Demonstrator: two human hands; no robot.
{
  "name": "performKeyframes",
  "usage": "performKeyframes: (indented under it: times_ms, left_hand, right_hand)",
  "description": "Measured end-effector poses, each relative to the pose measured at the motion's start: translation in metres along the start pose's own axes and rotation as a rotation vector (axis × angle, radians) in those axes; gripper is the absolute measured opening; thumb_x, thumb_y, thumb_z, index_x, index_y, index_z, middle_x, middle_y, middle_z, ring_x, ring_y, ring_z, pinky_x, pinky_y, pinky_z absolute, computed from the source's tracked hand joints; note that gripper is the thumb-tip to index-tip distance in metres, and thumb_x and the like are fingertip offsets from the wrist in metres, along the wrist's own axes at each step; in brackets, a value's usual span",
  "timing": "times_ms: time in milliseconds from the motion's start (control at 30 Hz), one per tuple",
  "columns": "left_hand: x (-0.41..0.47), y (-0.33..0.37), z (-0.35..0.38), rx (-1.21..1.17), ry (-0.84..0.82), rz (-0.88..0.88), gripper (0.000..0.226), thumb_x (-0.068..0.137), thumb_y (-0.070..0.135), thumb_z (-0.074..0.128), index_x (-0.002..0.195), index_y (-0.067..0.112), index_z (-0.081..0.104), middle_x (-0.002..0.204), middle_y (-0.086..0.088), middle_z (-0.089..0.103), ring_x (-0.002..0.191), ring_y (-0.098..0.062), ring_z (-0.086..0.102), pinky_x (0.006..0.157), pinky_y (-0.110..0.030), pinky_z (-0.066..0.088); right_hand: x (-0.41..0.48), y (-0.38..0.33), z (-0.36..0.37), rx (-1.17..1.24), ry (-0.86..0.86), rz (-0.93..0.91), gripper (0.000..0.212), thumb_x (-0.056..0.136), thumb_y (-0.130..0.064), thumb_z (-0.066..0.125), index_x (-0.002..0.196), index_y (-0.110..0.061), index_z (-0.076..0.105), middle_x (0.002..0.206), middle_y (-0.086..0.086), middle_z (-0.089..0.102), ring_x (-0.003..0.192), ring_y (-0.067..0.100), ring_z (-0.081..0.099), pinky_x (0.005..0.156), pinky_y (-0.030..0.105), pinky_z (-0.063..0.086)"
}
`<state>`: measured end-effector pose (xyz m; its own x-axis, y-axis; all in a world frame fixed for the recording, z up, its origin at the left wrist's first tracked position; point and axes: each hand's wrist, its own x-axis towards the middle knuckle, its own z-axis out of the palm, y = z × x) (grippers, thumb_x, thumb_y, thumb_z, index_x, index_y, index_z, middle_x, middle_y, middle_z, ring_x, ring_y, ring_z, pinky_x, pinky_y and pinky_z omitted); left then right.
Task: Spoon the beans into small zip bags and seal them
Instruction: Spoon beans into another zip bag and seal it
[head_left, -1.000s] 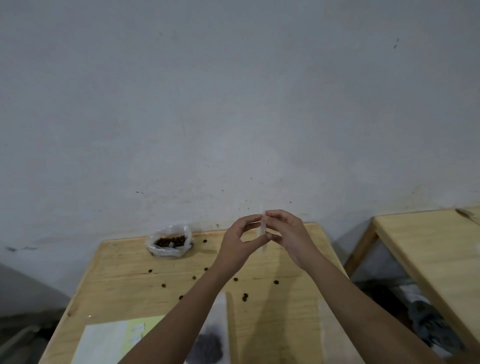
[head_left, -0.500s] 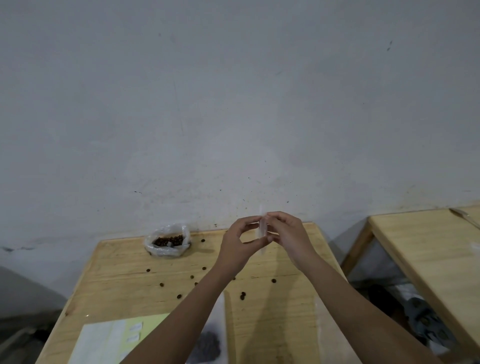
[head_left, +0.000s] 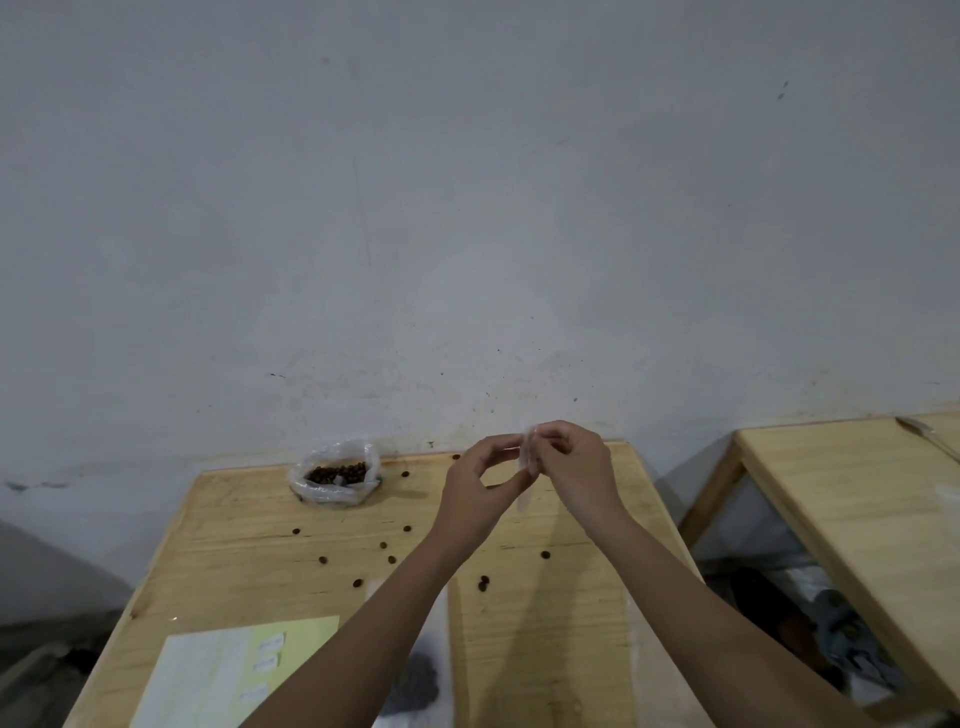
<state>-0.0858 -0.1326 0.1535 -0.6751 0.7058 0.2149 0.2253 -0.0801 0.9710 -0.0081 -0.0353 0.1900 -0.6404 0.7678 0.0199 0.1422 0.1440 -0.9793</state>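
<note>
My left hand (head_left: 480, 483) and right hand (head_left: 574, 467) both pinching one small zip bag (head_left: 527, 462) above the table (head_left: 571, 649), one open bag of beans (head_left: 336, 475) at the far left, about ten loose beans (head_left: 383, 545) scattered (hard to count exactly).

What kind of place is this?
Probably a plain packing workroom: a wooden table against a stained grey wall, an open plastic bag of beans, and loose beans scattered on the tabletop.

Matt wooden table (head_left: 234, 545); glossy clear plastic bag (head_left: 335, 475).
</note>
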Motion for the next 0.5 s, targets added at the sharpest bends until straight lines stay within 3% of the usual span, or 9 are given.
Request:
performKeyframes:
  times_ms: [100, 200, 267, 433, 500]
  left_hand:
    - [-0.0028, -0.0022, 0.0049, 0.015, 0.026, 0.005, 0.025, 0.085, 0.012, 0.068, 0.105, 0.026, 0.065, 0.103, 0.013, 0.069, 0.103, -0.002, 0.062, 0.087, -0.017, 0.048]
    - [-0.0057, -0.0037, 0.0065, 0.037, 0.035, -0.007, 0.026, 0.086, 0.008, 0.065, 0.106, 0.025, 0.065, 0.103, 0.012, 0.069, 0.1, -0.001, 0.064, 0.087, -0.016, 0.048]
    - [-0.0059, -0.0024, 0.0066, 0.052, 0.093, -0.017, 0.023, 0.086, 0.005, 0.064, 0.101, 0.022, 0.067, 0.095, 0.01, 0.07, 0.091, 0.0, 0.066, 0.081, -0.015, 0.05]
    - [-0.0035, 0.0, 0.0103, 0.187, 0.164, 0.003, 0.014, 0.084, 0.004, 0.065, 0.089, 0.016, 0.072, 0.071, 0.017, 0.066, 0.072, -0.006, 0.066, 0.071, -0.028, 0.056]
    - [-0.0049, -0.0011, 0.0115, 0.243, 0.164, 0.039, 0.014, 0.085, 0.003, 0.064, 0.093, 0.01, 0.073, 0.072, 0.007, 0.069, 0.072, -0.013, 0.067, 0.07, -0.03, 0.056]
  right_hand:
    - [0.0012, 0.0053, 0.0045, -0.092, 0.053, -0.011, 0.005, 0.08, -0.008, 0.066, 0.08, -0.013, 0.068, 0.071, 0.002, 0.069, 0.067, 0.008, 0.067, 0.062, 0.013, 0.051]
    - [0.0033, 0.0081, 0.0009, -0.09, 0.056, 0.004, 0.009, 0.078, -0.006, 0.068, 0.077, -0.014, 0.067, 0.073, 0.007, 0.069, 0.072, 0.017, 0.068, 0.07, 0.026, 0.057]
    - [0.003, 0.0076, -0.0013, -0.097, 0.003, 0.018, 0.009, 0.078, -0.003, 0.068, 0.076, -0.012, 0.067, 0.072, 0.008, 0.067, 0.07, 0.019, 0.067, 0.069, 0.027, 0.057]
    - [0.0015, 0.0087, 0.0, -0.183, -0.009, 0.002, 0.005, 0.077, -0.007, 0.071, 0.077, -0.011, 0.068, 0.069, 0.0, 0.066, 0.064, 0.007, 0.062, 0.062, 0.017, 0.052]
    - [0.0009, 0.0099, 0.0001, -0.156, -0.006, 0.015, 0.007, 0.078, -0.01, 0.072, 0.075, -0.014, 0.067, 0.068, 0.0, 0.066, 0.064, 0.009, 0.065, 0.065, 0.021, 0.054]
